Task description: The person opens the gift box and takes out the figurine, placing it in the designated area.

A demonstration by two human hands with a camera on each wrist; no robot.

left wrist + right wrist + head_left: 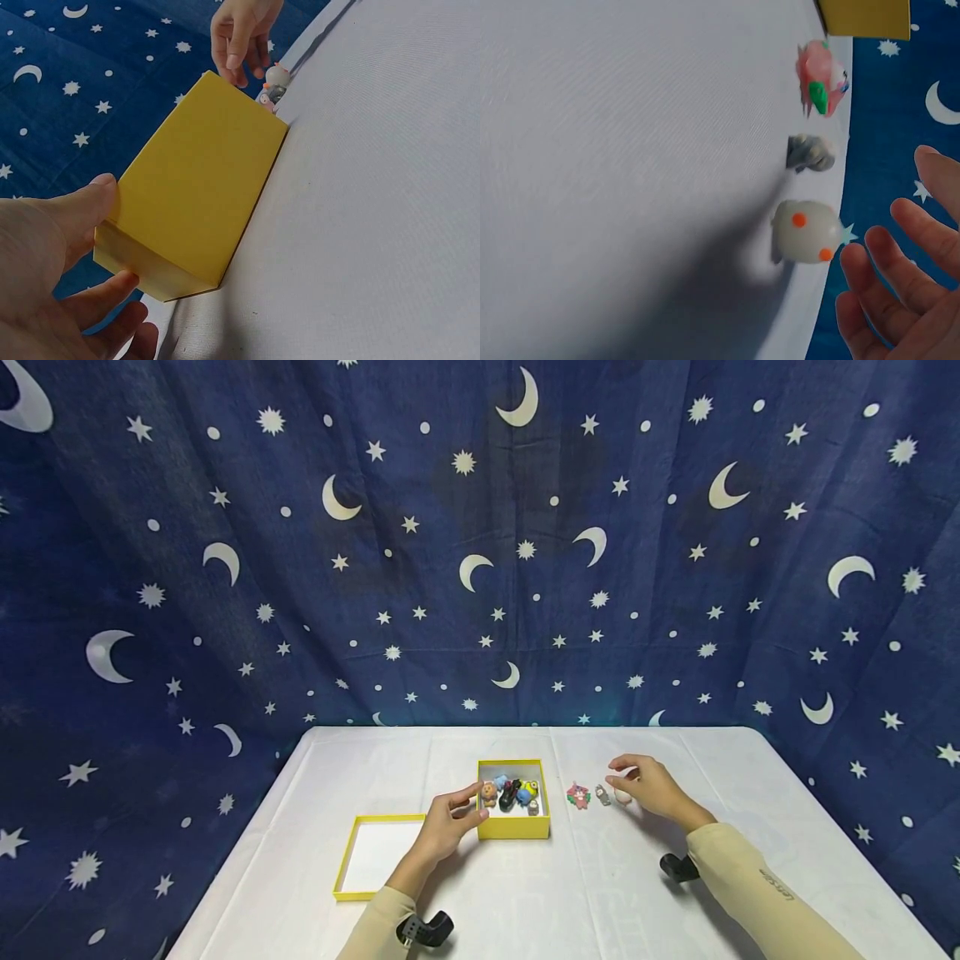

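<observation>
My left hand (444, 828) holds the left side of an open yellow box (513, 829); its thumb is at the front corner and the fingers lie against the left wall. Several small figurines are in the box, among them a brown one (489, 793), a black one (509, 795) and a yellow-and-blue one (528, 792). My right hand (651, 787) hovers with loosely bent fingers, holding nothing. Beneath it stands a round white figurine (810, 232) with orange spots, partly hidden in the head view. Beside that are a grey figurine (810, 153) and a pink one (823, 78) with green parts.
A yellow-rimmed lid (361, 817) lies with its white inside up, left of the box. Everything rests on a white-covered table (540, 910). Behind it hangs a dark blue curtain (450, 610) with moons and stars.
</observation>
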